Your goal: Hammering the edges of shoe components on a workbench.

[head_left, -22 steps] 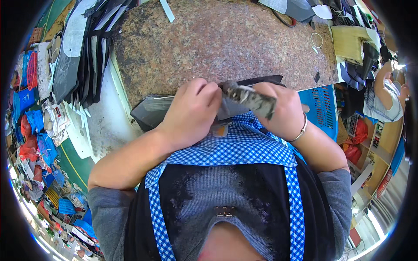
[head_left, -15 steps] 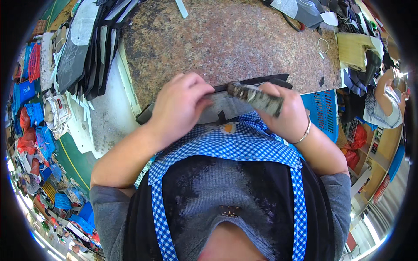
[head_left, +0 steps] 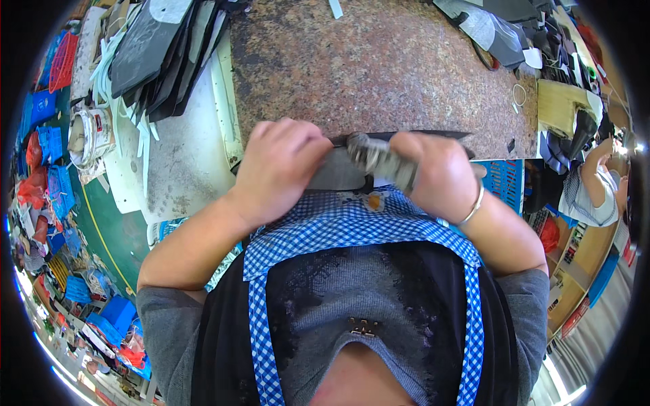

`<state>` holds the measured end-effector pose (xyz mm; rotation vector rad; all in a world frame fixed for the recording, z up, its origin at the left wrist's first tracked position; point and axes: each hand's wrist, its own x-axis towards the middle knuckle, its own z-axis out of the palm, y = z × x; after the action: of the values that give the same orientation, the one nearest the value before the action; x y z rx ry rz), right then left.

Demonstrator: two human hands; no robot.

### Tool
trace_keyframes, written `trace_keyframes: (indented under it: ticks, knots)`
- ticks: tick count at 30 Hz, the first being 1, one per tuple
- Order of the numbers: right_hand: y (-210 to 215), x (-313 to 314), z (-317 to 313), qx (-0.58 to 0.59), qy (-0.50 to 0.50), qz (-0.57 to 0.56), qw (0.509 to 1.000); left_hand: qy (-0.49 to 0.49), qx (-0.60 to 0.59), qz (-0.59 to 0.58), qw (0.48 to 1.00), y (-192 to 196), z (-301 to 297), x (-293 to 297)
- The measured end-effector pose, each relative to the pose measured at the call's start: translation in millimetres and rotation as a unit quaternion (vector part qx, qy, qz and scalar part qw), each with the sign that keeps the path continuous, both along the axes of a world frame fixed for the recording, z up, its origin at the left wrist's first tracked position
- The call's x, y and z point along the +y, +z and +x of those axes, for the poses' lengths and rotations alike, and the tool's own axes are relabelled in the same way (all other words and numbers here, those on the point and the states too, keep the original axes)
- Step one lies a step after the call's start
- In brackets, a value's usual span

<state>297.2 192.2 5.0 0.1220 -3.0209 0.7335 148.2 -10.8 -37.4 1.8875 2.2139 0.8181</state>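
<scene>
At the near edge of the worktop lies a dark grey, leather-like flat piece (head_left: 342,170) with a black folded edge, partly over my lap. My left hand (head_left: 281,166) has its fingers curled and pinched on the piece's left part; the fingertips are partly hidden. Gripped in my right hand (head_left: 443,176) is a short, thick, mottled grey tool (head_left: 387,161) with a dark rounded end. That end points left and rests on or just above the piece, close to the left fingers. The tool's exact kind does not show.
The speckled stone worktop (head_left: 379,68) spreads ahead. Stacked dark panels (head_left: 152,57) lie at the far left, more cut pieces (head_left: 497,40) at the far right. A blue basket (head_left: 501,177) stands below the right edge. Another person (head_left: 596,176) sits at far right.
The view has shifted a little, moving the worktop rightward in the picture. The tool in my right hand has turned, its dark end now nearer my left hand. Both hands keep their grip.
</scene>
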Motion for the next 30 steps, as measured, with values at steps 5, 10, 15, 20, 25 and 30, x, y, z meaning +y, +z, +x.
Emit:
trace_keyframes:
  ticks: [5,10,15,20,25,30]
  knots:
    - [3.7,-12.8,-12.9,-0.026,0.005,-0.011,1.0,0.012,0.003,-0.003,1.0,0.1,-6.9,-10.8]
    - [1.8,-9.5,-24.2,-0.059,0.002,-0.036,0.998,0.019,-0.059,-0.035,0.997,-0.4,-25.6,-25.3]
    - [-8.4,-27.0,-24.9,-0.015,0.052,-0.064,0.996,-0.026,0.011,0.023,0.999,-1.5,-22.8,-25.0]
    - [-16.3,-5.1,-21.9,0.042,-0.098,-0.085,0.991,0.05,-0.174,0.046,0.982,-15.2,-3.4,-7.4]
    - [10.0,19.1,-1.1,0.006,-0.092,-0.11,0.99,0.079,-0.095,0.076,0.989,-12.2,5.9,22.7]
    - [5.8,11.3,-7.7,-0.011,-0.063,-0.025,0.998,0.078,-0.151,0.023,0.985,-10.9,-19.5,-2.3]
